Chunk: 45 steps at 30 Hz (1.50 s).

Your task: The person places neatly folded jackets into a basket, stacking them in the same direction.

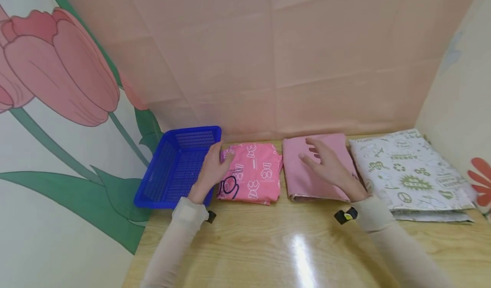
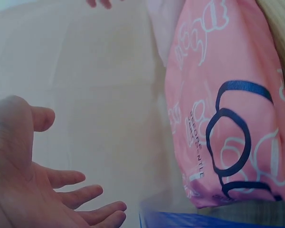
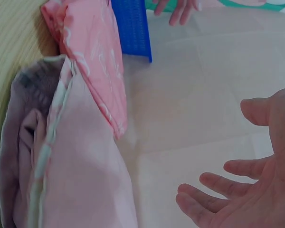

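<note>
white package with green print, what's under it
Below the front edge of the white package, a greyish layer shows above the wooden table. Whether it's the package's own fold is unclear; farther underneath is covered.

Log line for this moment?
left hand: open, empty | right hand: open, empty | blue basket: beside printed pink bundle | white bundle: rightmost

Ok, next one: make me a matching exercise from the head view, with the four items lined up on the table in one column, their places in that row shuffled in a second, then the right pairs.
Things:
1. white package with green print
2. blue basket
3. plain pink folded item
4. bright pink bundle with white outlines

Places:
A. second from the left
B. left end
C. right end
D. third from the left

Pairs: 1-C, 2-B, 3-D, 4-A
</note>
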Each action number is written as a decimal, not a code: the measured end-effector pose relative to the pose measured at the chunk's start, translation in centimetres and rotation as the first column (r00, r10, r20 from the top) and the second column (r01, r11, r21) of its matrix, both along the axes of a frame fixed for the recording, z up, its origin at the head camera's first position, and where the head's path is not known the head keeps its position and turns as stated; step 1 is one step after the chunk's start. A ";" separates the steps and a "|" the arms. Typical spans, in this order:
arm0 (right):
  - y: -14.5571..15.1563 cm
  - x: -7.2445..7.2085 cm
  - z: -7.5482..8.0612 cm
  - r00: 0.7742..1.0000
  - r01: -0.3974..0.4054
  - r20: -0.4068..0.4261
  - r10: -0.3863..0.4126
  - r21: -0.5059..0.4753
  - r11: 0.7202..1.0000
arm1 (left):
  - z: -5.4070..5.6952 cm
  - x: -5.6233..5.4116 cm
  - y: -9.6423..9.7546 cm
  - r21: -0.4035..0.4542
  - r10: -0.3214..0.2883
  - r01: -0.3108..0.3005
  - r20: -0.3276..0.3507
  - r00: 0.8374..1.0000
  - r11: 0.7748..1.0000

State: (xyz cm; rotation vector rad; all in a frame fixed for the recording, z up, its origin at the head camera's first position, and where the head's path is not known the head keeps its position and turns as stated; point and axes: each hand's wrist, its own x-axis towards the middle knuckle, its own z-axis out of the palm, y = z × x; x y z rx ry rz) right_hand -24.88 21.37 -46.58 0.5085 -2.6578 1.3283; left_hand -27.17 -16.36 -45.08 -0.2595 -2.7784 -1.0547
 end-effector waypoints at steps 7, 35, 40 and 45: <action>-1.2 0.2 -0.9 0.999 -0.007 0.048 0.009 -0.051 0.999 | -1.0 0.7 0.7 0.051 0.036 -0.036 0.002 0.999 0.998; -6.2 0.8 -3.8 0.981 -0.020 0.185 0.055 -0.187 0.982 | -4.4 1.4 3.7 0.077 0.125 -0.127 0.036 0.992 0.989; -7.2 0.7 -4.8 0.969 -0.032 0.229 0.086 -0.231 0.973 | -5.8 1.1 3.8 0.082 0.150 -0.151 0.024 0.988 0.985; -8.3 0.9 -5.2 0.945 -0.031 0.312 0.095 -0.205 0.978 | -7.5 1.0 3.6 0.011 0.162 -0.161 -0.019 0.987 0.987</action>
